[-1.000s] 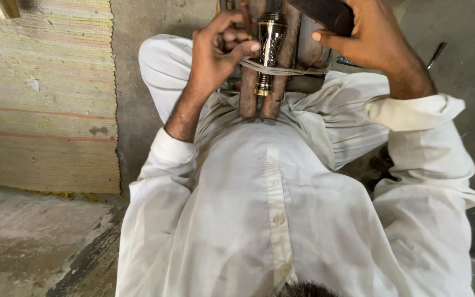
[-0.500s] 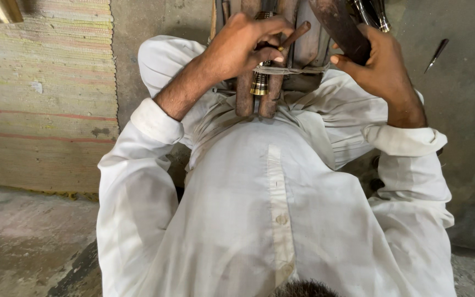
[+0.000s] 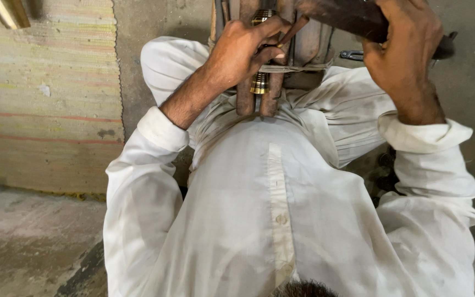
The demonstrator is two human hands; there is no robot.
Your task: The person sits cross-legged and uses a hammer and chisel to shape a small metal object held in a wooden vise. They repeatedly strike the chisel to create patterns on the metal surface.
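Brass fitting [image 3: 259, 82] stands upright between wooden clamp bars [image 3: 246, 99], directly under my left hand [image 3: 243, 49], whose fingers pinch a thin rod [image 3: 292, 32] against its top. My right hand [image 3: 405, 55], farther off, grips a dark handle [image 3: 347, 16].

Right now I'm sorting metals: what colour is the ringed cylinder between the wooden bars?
Brass-gold cylinder; head view.
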